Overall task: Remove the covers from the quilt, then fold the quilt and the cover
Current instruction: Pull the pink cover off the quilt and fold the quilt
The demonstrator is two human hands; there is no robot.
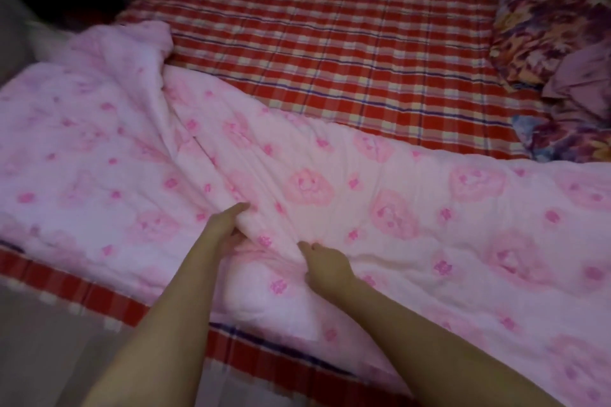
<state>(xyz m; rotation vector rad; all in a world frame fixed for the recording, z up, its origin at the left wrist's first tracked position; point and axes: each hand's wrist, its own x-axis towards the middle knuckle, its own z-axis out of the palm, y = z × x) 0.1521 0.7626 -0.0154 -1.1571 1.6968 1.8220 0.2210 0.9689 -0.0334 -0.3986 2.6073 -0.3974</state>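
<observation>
1. Head view, nearest first: two bare forearms reach in from the bottom edge. The left hand (228,225) has its fingers curled round a raised ridge of the pink quilt (413,208). The right hand (325,266), just beside it, pinches the same ridge from the other side.
2. The pink quilt lies across the near part of the bed (330,43), which is dressed in a red plaid sheet. Its near edge hangs at the bed's rim above the floor (49,340). Its far left corner is bunched and turned up.
3. A purple floral bundle (555,53) is heaped at the far right, touching the quilt's far edge. It may be the removed cover, though I cannot tell for certain.
4. Likely step: gathering the quilt's middle to begin a fold.
5. Risks from here:
   - Both grips sit close together near the middle, so lifting would probably let the long sides sag unevenly and give a crooked fold.
   - The bunched left corner could get trapped inside the fold and leave a lump.
   - Pulling toward the body might drag the near edge off the bed onto the floor.
   - A wide sweep to the right could catch the floral bundle and tangle the two.
   - Padded fabric is soft, so a shallow pinch may slip out.
</observation>
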